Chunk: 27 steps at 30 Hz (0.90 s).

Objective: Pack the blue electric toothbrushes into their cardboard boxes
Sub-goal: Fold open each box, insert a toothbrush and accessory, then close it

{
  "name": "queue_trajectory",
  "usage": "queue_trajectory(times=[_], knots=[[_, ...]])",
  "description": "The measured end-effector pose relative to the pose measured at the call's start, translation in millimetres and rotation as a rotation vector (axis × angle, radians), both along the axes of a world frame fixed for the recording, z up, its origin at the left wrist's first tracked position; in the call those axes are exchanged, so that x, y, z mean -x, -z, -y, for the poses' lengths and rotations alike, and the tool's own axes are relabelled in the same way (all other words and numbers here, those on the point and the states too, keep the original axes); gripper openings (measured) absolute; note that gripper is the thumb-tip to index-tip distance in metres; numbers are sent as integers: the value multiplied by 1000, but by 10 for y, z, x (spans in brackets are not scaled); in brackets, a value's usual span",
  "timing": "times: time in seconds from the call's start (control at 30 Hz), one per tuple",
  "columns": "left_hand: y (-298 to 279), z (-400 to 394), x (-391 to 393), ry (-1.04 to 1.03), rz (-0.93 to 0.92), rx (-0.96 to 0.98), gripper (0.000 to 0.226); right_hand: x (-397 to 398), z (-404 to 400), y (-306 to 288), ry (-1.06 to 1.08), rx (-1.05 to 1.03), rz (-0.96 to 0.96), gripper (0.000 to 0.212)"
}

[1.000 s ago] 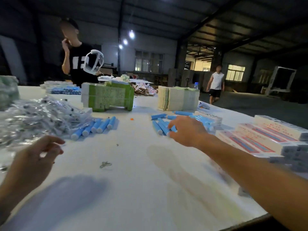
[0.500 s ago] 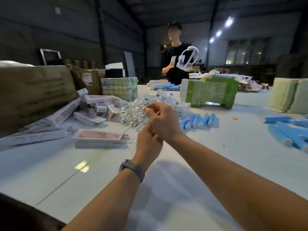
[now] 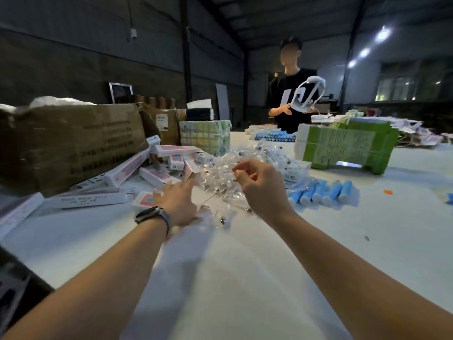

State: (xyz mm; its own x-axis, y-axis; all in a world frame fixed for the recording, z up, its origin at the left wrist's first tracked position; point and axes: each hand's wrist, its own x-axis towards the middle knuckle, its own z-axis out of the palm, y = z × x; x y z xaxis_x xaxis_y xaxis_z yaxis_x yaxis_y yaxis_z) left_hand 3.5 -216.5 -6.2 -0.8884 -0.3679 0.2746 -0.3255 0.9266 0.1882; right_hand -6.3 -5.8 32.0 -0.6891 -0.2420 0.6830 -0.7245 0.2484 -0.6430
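A row of blue toothbrush handles (image 3: pixel 321 192) lies on the white table (image 3: pixel 245 278), right of my hands. White cardboard boxes with pink and blue print (image 3: pixel 171 150) are heaped at the left, one lying flat (image 3: pixel 144 198) by my left hand. My left hand (image 3: pixel 175 202), a watch on its wrist, stretches its fingers forward to the edge of a pile of clear plastic packets (image 3: pixel 257 155). My right hand (image 3: pixel 259 185) hovers over that pile with curled fingers; whether it pinches anything is unclear.
A large brown carton (image 3: pixel 68 143) stands at the left. A green-banded bundle of flat packs (image 3: pixel 343 148) sits behind the handles. Across the table a person (image 3: pixel 291 99) holds a white headset (image 3: pixel 307 96). More blue handles (image 3: pixel 274 137) lie at the far side.
My view swung left from the right-hand pile of handles to the packets and boxes. My hands, held together half a second ago, have parted; the left reaches forward.
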Motion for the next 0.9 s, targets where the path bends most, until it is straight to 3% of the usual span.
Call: queue_trajectory(times=[0.1,0.2,0.27,0.37,0.5,0.6,0.67,0.8,0.9], knots=[[-3,162,-14,6,199,95,37,48,-42,-4,-3,12,26,14],[-80,195,-108,1,232,228,27,37,-57,-18,-22,14,47,14],[-161,149,-199,-24,145,257,28,2,-72,-48,-33,23,49,14],[-282,-61,-286,36,-150,227,25,-63,-122,-156,-59,72,42,16],[-458,-762,-365,344,-546,-297,22,-159,-287,-315,-83,221,36,18],[-536,-1327,-390,538,-580,-835,11,-228,-470,-361,-54,276,-9,22],[-496,-1614,-405,634,-523,-1110,18,-249,-625,-344,-29,293,-40,21],[-272,-1925,-454,704,-443,-1216,22,-194,-1013,-183,36,331,-17,16],[-124,-1916,-489,731,-483,-1243,17,-129,-1252,-79,59,355,55,17]])
